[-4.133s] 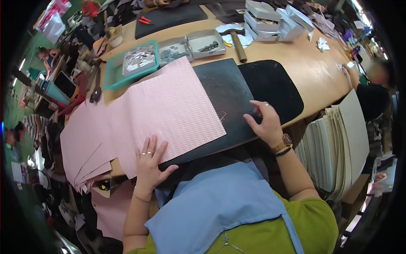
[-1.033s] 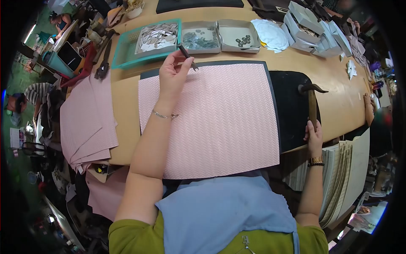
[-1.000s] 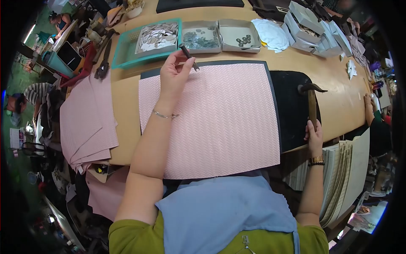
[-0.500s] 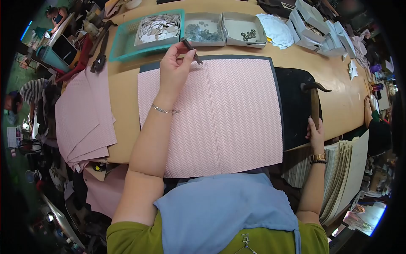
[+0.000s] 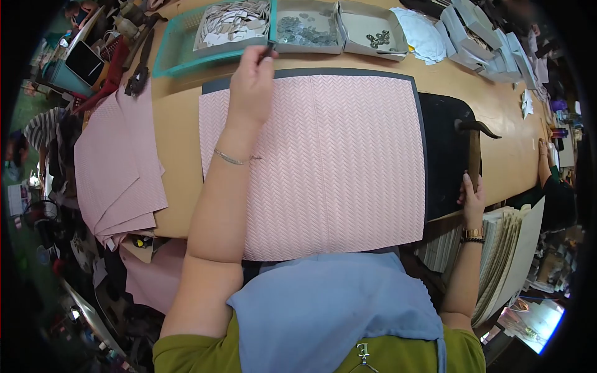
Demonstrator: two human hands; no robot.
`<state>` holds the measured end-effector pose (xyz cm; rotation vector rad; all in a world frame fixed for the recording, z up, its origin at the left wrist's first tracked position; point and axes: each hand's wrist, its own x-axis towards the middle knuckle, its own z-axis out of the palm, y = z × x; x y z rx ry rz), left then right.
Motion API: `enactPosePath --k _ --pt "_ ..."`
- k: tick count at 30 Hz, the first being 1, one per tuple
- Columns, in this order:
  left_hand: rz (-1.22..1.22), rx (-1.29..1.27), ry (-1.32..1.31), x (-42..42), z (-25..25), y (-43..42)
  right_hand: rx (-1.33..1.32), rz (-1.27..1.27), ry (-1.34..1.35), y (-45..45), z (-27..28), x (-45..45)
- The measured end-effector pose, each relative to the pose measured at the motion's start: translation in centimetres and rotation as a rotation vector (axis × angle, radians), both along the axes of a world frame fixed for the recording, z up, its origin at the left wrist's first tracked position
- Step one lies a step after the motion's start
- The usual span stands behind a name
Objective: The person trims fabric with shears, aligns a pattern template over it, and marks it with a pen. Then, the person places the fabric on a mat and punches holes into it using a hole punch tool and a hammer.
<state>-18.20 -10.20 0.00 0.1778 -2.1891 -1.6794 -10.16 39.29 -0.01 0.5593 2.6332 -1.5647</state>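
A pink sheet with a woven herringbone texture [image 5: 348, 168] lies flat before me, a dark grey board [image 5: 379, 73] showing along its far and right edges. My left hand [image 5: 250, 87] is over the sheet's far left part, its fingers closed round a dark metal punch [image 5: 270, 49]. Only the punch's upper end shows; the tip is hidden. At the right, my right hand [image 5: 472, 193] grips the wooden handle of a hammer [image 5: 475, 146]. Its dark, curved head points right, above the edge of a black mat [image 5: 443, 155].
Beyond the sheet stand a teal basket [image 5: 171, 53] with a box of pale pieces [image 5: 233, 28], a box of clear discs [image 5: 305, 32] and a box of dark metal rings [image 5: 373, 31]. More pink sheets [image 5: 115, 165] lie left. A co-worker's hand [image 5: 543, 152] is far right.
My left hand has moved away from the sheet's far edge seam, up and left, with the punch. The right hand still holds the hammer, nearly unmoved. The view has shifted slightly.
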Motion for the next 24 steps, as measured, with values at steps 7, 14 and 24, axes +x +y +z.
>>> enactPosePath --k 7,14,24 --pt "-0.112 -0.504 -0.174 1.8 2.3 2.4 0.025 -0.003 -0.016 -0.1 0.1 -0.1" --pt "-0.075 -0.234 -0.145 1.3 1.8 2.5 0.042 -0.026 -0.010 -0.4 0.1 -0.1" --pt "-0.101 0.173 -0.035 1.1 2.1 2.6 0.072 -0.003 -0.005 -0.4 0.2 -0.1"
